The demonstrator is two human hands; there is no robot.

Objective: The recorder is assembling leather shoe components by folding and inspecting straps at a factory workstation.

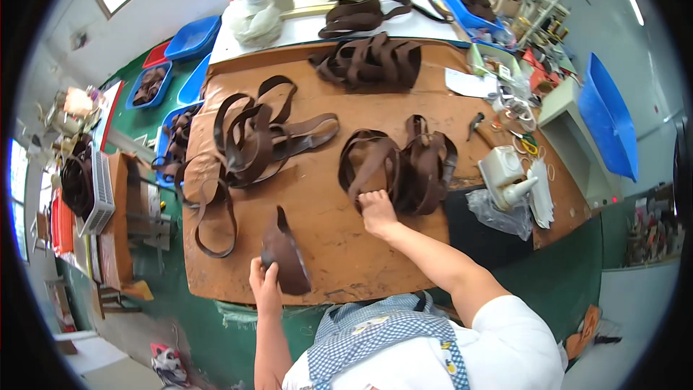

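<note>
My left hand (266, 283) pinches a dark brown leather-like piece (287, 258) near the table's front edge, thumb on top; the piece is broad below and narrows to a tip pointing away from me. Farther right, my right hand (377, 211) is closed at the near edge of a looped brown strap (369, 166), its fingertips partly hidden. Against that loop lies a second bundle of brown straps (429, 170). To the left spreads a loose tangle of similar straps (253, 141), and a folded heap of straps (369, 63) rests at the far side.
A brown-covered worktable (339, 253) carries everything. At its right are a white bottle with a nozzle (503, 167), a clear plastic bag (498, 213), a black mat (473, 227), yellow-handled scissors (530, 146) and a hammer (475, 125). Blue bins (193, 37) stand beyond the left edge.
</note>
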